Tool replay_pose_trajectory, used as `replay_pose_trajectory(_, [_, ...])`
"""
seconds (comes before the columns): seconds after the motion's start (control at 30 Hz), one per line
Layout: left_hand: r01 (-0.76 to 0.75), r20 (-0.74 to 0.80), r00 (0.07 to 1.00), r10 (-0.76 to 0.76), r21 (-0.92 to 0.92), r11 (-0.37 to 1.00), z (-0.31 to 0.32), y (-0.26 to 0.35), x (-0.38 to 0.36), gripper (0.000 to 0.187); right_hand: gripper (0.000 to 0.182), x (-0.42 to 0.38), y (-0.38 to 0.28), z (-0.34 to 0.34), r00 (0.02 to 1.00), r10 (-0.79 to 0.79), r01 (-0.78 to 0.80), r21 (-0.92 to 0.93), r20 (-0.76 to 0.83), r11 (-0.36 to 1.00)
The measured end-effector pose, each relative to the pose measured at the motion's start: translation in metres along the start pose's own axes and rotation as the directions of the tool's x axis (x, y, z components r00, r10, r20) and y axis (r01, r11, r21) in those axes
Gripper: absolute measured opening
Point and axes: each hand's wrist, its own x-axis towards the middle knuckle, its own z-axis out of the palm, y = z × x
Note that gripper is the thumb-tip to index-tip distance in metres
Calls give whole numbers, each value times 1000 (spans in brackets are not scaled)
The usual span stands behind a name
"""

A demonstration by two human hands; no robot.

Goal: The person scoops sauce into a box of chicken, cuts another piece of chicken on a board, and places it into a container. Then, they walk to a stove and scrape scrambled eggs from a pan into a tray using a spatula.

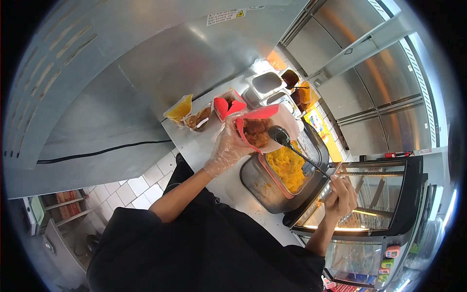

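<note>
My left hand (227,146), in a clear plastic glove, is wrapped round a red and white paper box (275,119) tilted with its opening toward me. Brown pieces of food (256,132) lie inside it. My bare right hand (340,195) grips the handle of a black ladle (279,135), whose bowl is at the box's opening. Below the box is a metal tray of yellow food (288,168). A second red box (228,104) stands just beyond my left hand.
Two filled paper packs (198,119) stand at the table's left corner. Metal containers (267,83) with dark sauce in some line the far end. A glass warming cabinet (372,194) is at the right, and steel refrigerator doors (360,87) stand behind.
</note>
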Motion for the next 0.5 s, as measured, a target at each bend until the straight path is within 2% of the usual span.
replay_pose_trajectory(0.07, [-37,-26,999,40,116,993,-1,-11,1,86,21,2,1,-1,1000,-1,1,4,21,1000])
replay_pose_trajectory(0.1, [-35,-27,999,38,115,993,0,-13,1,86,21,3,1,-1,999,-1,0,8,40,1000])
replay_pose_trajectory(0.17, [-32,-21,999,31,-73,997,3,-12,2,83,20,11,2,-1,997,2,-4,38,71,999])
replay_pose_trajectory(0.3, [-84,15,996,86,-92,992,4,-1,2,82,17,29,10,-7,983,-21,4,96,182,995])
replay_pose_trajectory(0.37, [-59,65,996,56,50,997,2,-1,4,82,16,38,10,-9,972,-5,-23,115,235,993])
replay_pose_trajectory(0.4, [-60,66,996,57,50,997,2,-1,4,82,16,43,10,-9,958,8,-49,137,287,989])
replay_pose_trajectory(0.47, [62,169,985,-44,-106,992,1,0,5,93,10,48,11,-9,949,-3,-46,149,314,988])
replay_pose_trajectory(0.5, [62,167,985,-44,-106,992,1,1,5,93,11,50,11,-9,944,-10,-35,130,329,991])
